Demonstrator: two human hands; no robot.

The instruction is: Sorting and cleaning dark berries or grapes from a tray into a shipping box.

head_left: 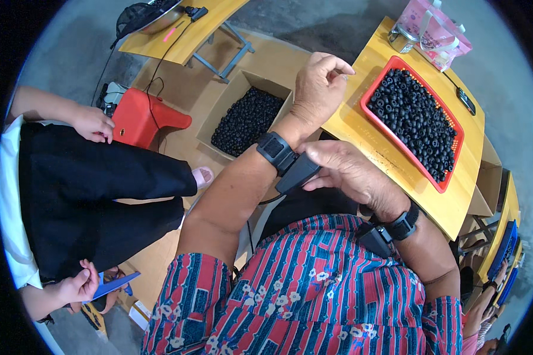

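Note:
My left hand point(320, 83) is raised over the near edge of a yellow table point(361, 127), its fingers curled together; whether a small piece sits in the fingertips I cannot tell. A black band with a black device point(287, 161) wraps that wrist. My right hand point(346, 171) rests against this device, fingers touching it. A second black band point(394, 228) sits on my right wrist. A red tray point(414, 121) full of small black ring-shaped parts lies on the table to the right of both hands.
A cardboard box point(246, 118) of the same black parts stands on the floor left of my left hand. Beside it is a red stool point(145, 118). A seated person in black trousers point(95, 195) is at my left. Pink bags point(435, 29) sit at the table's far end.

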